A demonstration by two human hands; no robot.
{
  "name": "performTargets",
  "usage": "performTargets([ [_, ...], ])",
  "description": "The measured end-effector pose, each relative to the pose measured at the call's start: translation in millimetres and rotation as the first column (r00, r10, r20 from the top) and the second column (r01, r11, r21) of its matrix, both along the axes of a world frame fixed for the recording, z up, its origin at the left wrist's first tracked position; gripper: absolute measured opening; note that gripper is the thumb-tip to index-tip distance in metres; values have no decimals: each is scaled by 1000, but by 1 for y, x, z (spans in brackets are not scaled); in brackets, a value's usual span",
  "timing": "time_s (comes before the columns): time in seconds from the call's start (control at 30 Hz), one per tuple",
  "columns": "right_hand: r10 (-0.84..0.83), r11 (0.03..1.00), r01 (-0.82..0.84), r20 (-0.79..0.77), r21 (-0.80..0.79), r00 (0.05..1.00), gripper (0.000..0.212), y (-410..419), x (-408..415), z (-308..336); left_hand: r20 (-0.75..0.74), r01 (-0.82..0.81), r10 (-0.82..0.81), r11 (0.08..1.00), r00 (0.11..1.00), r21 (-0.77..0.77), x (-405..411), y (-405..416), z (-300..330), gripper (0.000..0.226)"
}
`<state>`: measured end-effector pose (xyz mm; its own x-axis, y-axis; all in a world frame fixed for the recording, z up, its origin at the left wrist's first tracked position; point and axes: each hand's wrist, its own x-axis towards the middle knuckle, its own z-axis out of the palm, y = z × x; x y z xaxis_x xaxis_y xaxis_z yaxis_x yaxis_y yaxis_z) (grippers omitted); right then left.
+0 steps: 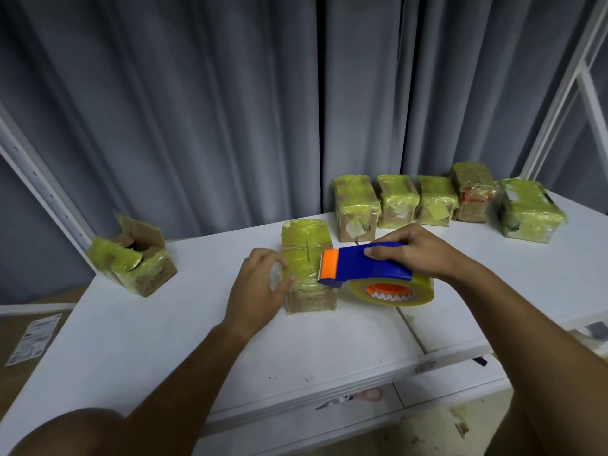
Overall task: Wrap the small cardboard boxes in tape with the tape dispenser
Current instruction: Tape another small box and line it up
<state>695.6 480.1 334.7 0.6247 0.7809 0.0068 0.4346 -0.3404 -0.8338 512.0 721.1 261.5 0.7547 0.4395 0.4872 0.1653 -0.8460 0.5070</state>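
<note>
A small cardboard box (307,255) wrapped in yellowish tape stands on the white table (164,340) in the middle. My left hand (260,287) rests against its left side, fingers relaxed, with clear tape at the fingertips. My right hand (414,255) grips the handle of the blue and orange tape dispenser (365,266). Its orange nose touches the box's right upper edge. The clear tape roll (393,292) hangs under the handle.
Several taped boxes (431,200) line the table's back right. An open-flapped taped box (131,258) sits at the left edge. Grey curtains hang behind. Scissors (348,398) lie on a lower shelf. A large carton (29,343) sits low left.
</note>
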Motion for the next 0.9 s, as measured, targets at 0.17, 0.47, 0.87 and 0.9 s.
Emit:
performTargets([
  [0.17,-1,1000,1,-30,2,1000,22,-2,-1,0,82,194,-224,943,971,271,-1,5,-23,25],
  [0.47,-7,1000,9,-102,25,995,38,-6,1,-11,187,196,-223,969,957,152,4,9,-20,18],
  [0.87,-28,999,29,-44,17,999,36,-28,17,-5,154,122,-120,993,981,-4,2,16,-10,18],
  [0.9,-42,999,43,-25,7,999,30,-27,16,-8,118,111,-116,993,986,49,4,14,-8,19],
])
